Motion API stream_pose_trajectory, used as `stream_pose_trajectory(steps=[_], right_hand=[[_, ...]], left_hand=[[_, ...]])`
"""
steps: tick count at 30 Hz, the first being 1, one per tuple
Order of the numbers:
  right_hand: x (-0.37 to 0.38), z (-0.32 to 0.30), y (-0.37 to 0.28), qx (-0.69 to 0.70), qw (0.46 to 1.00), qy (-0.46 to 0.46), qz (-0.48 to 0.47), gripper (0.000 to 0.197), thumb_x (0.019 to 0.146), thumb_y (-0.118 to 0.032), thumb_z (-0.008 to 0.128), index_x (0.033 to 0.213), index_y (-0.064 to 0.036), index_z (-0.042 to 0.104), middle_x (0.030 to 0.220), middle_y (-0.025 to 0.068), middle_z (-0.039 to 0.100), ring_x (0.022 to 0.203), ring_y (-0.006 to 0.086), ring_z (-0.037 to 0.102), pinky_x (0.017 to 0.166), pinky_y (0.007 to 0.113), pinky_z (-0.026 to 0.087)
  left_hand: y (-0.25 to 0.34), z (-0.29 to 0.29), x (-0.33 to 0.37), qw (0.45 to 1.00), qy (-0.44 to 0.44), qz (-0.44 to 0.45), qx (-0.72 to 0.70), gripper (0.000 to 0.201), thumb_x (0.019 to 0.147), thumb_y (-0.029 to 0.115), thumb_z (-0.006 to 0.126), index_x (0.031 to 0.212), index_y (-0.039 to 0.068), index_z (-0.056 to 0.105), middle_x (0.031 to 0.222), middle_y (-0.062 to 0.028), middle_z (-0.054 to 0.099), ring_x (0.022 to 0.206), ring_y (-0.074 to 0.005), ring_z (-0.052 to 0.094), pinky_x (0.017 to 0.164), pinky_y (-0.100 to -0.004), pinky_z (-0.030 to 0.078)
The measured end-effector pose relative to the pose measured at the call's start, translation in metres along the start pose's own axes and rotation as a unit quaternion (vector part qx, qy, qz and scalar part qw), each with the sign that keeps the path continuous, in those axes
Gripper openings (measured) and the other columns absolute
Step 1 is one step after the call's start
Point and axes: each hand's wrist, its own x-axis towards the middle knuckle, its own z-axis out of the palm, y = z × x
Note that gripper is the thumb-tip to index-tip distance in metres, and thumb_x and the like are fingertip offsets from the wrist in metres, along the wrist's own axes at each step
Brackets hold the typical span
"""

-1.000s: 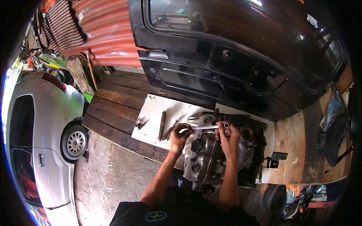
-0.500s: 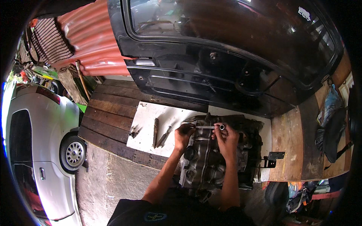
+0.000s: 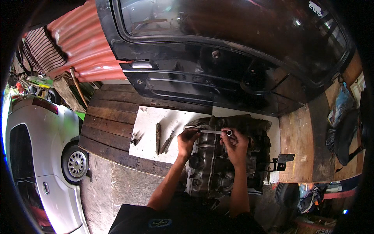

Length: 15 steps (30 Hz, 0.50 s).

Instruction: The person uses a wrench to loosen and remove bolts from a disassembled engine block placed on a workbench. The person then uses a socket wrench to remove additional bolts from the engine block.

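Observation:
Both my hands hold a silver socket wrench (image 3: 210,132) level over the far part of a dark, oily engine (image 3: 214,167). My left hand (image 3: 187,141) pinches the left end of its bar. At the right, the fingers of my right hand (image 3: 237,146) close around the other end, where a round, hollow socket faces up. The engine rests on a white board (image 3: 147,119). Left of my left hand lie a long, dirty flat bar (image 3: 158,138) and a slim metal tool with a dark handle (image 3: 167,142), whose kind I cannot make out.
Small dark parts (image 3: 135,139) lie at the board's left. Beneath is a plank bench (image 3: 111,113). A black vehicle door panel (image 3: 183,84) stands behind. A metal bracket (image 3: 282,162) juts out right of the engine. A silver car (image 3: 43,156) stands at left; bags (image 3: 343,121) hang right.
The view has shifted slightly, so the surroundings sit a little differently. Both hands keep their hold on the wrench, nearly in the same place over the engine.

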Motion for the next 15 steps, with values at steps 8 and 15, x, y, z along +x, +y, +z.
stream_pose_trajectory(steps=[8, 15], right_hand=[[0.0006, -0.0015, 0.0093, 0.032, 0.999, 0.023, 0.016, 0.012, 0.091, -0.009, 0.061, 0.098, 0.0002, 0.065, 0.08, 0.006, 0.066, 0.067, 0.0095, 0.063, 0.059, 0.024, 0.052], [-0.0018, -0.0022, 0.0063, 0.025, 0.999, 0.023, -0.006, 0.014, 0.091, -0.011, 0.062, 0.099, -0.0001, 0.065, 0.08, 0.0046, 0.065, 0.068, 0.008, 0.061, 0.06, 0.023, 0.051]], left_hand=[[0.0016, -0.0009, -0.0013, 1.0, -0.009, 0.007, -0.009, 0.012, 0.078, 0.002, 0.072, 0.089, -0.003, 0.07, 0.087, -0.0101, 0.07, 0.079, -0.0143, 0.064, 0.076, -0.0276, 0.051], [-0.0032, 0.0, 0.0014, 0.999, -0.011, 0.032, 0.006, 0.01, 0.077, 0.002, 0.072, 0.086, -0.002, 0.071, 0.084, -0.0093, 0.071, 0.076, -0.0122, 0.064, 0.071, -0.0272, 0.051]])
